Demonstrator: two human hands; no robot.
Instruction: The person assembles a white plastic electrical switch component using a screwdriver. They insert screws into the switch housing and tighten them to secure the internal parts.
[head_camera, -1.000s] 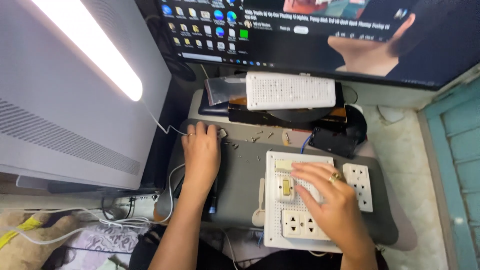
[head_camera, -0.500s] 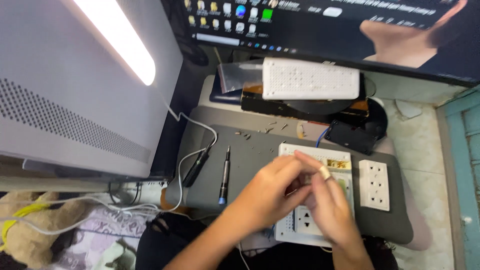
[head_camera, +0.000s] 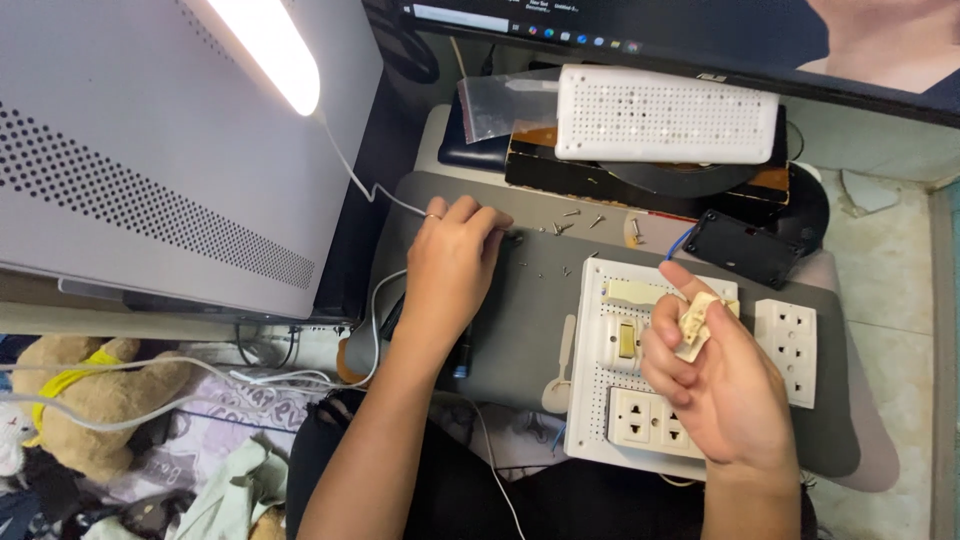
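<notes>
Cream switch part (head_camera: 697, 322) in right hand (head_camera: 722, 390)

The work mat (head_camera: 520, 330) looks like matt grey rubber or soft plastic, smooth. The panel (head_camera: 610, 400) on it is white plastic, perforated and slightly glossy, as are its cream socket inserts (head_camera: 650, 425). The small part (head_camera: 697, 322) in the right hand (head_camera: 720, 390) looks like yellowed plastic. Loose screws (head_camera: 575, 222) near the left hand (head_camera: 450, 270) are shiny metal. The bag (head_camera: 495, 105) is clear, crinkled plastic.
</notes>
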